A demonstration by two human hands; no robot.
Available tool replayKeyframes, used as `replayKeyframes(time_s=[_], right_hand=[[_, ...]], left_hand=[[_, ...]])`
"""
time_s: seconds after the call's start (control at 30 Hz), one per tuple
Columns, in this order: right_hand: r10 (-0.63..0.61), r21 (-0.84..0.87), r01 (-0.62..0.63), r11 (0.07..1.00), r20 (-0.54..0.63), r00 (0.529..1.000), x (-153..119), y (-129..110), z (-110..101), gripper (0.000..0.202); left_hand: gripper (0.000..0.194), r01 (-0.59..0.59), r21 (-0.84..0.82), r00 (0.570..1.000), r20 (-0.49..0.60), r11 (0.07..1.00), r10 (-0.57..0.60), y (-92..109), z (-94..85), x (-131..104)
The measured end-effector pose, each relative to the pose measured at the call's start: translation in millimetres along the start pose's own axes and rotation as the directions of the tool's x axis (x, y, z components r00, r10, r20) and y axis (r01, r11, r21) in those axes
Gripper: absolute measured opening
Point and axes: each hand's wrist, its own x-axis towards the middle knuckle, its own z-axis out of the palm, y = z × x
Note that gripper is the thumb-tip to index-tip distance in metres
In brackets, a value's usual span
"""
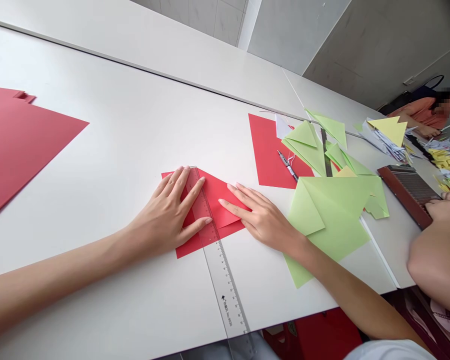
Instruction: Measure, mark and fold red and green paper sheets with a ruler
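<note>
A clear plastic ruler lies slantwise across a folded red sheet of paper on the white table. Its near end sticks out past the table's front edge. My left hand rests on the ruler's far part and the red sheet, fingers spread, pressing flat. On the right side of the same sheet lies my right hand, its fingers stretched out over the folded flap. Part of the sheet is hidden beneath both hands.
Large red sheets lie at the left. Right of my hands are another red sheet, a pen and green folded papers. Beyond, a person's arm reaches to a brown paper trimmer; another person sits near paper scraps.
</note>
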Motion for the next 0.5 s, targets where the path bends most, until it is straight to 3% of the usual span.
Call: replayKeyframes(time_s=[0.37,0.5], right_hand=[[-0.019,0.025,0.018,1.000,0.035,0.999,-2.8,1.4,-1.6,0.047],[-0.009,0.037,0.008,0.999,0.039,0.999,-3.2,2.5,-0.3,0.046]], left_hand=[[0.077,-0.015,0.004,1.000,-0.020,1.000,0.015,-0.6,1.3,0.5],[0.078,-0.011,0.005,1.000,0.020,1.000,0.011,0.7,-1.8,2.2]])
